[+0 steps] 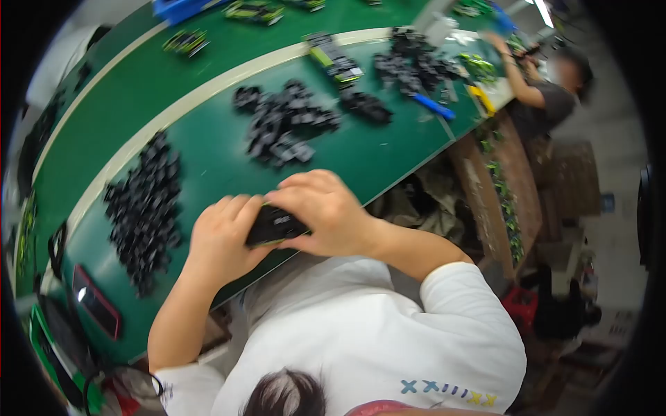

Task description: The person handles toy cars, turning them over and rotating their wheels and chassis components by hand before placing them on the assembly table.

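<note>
My left hand [225,236] and my right hand [326,211] are both closed on a flat black part with a lime-green edge [277,223]. They grip it from either side, just above the table's near edge. A small pale marking shows on its dark face, and the fingers cover both of its ends. Beyond my hands lies a loose heap of black and grey plastic pieces [284,125]. A larger pile of small black pieces [143,211] spreads out on the left, near my left hand.
On the green table [215,163] lie black-and-green units [333,59], another dark heap [416,62] and a blue tool-like stick [434,106]. A phone [96,301] rests at the left. A blue bin [187,8] stands at the back. Another person [548,97] works at the far right.
</note>
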{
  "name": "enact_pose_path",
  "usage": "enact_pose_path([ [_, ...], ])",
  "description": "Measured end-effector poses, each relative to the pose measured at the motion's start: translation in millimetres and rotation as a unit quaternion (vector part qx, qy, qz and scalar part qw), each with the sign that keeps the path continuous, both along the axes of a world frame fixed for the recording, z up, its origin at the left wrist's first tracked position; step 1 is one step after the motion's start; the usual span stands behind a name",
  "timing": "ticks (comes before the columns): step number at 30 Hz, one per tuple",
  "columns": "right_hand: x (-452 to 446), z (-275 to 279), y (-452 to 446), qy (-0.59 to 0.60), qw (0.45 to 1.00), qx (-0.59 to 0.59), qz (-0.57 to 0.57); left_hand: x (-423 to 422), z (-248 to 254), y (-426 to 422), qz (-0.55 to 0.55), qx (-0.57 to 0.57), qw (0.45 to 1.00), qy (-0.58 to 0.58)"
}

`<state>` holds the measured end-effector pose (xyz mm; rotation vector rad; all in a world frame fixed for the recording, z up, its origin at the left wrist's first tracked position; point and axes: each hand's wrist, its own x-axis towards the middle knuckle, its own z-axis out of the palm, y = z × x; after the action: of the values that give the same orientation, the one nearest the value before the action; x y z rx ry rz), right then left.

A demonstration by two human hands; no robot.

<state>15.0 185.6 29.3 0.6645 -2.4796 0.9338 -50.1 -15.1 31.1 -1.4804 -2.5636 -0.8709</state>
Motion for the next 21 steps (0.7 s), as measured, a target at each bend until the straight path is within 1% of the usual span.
enact_pose_path([
  [2, 0.8, 1.4, 1.2, 0.022, 0.999, 0.039, 0.006, 2.1, 2.8, 3.4, 0.007, 0.002, 1.0, -0.007],
  [3, -0.7, -3.2, 2.7, 0.025, 0.999, 0.023, 0.026, 3.1, 2.7, 4.3, 0.004, 0.016, 1.0, -0.002],
  [5, -4.1, -3.4, 7.3, -0.019, 0.999, -0.012, 0.046, 5.4, 2.2, 4.2, 0.004, 0.015, 1.0, -0.02],
  [8, -10.2, -1.4, 12.0, -0.101, 0.99, -0.062, 0.077, 7.2, -0.5, 1.9, 0.009, -0.003, 1.0, 0.01],
  [11, -10.8, -6.8, 8.6, 0.02, 0.998, 0.006, 0.056, 8.0, -1.3, 2.3, 0.031, -0.019, 0.999, 0.023],
  [12, -12.3, -12.7, 7.2, 0.045, 0.997, 0.01, 0.063, 8.4, -0.6, 2.0, 0.039, -0.014, 0.999, 0.013],
  [15, -11.5, -13.9, 6.3, 0.06, 0.996, 0.014, 0.063, 5.6, -2.6, 0.0, 0.028, -0.007, 1.0, 0.008],
  [18, -15.1, 1.7, 14.0, -0.087, 0.992, -0.038, 0.088, 8.0, -2.5, 0.9, 0.027, 0.002, 1.0, -0.001],
  [21, -17.5, -2.6, 12.7, -0.047, 0.996, -0.02, 0.077, 7.8, -3.4, 1.8, 0.04, 0.003, 0.999, -0.011],
])
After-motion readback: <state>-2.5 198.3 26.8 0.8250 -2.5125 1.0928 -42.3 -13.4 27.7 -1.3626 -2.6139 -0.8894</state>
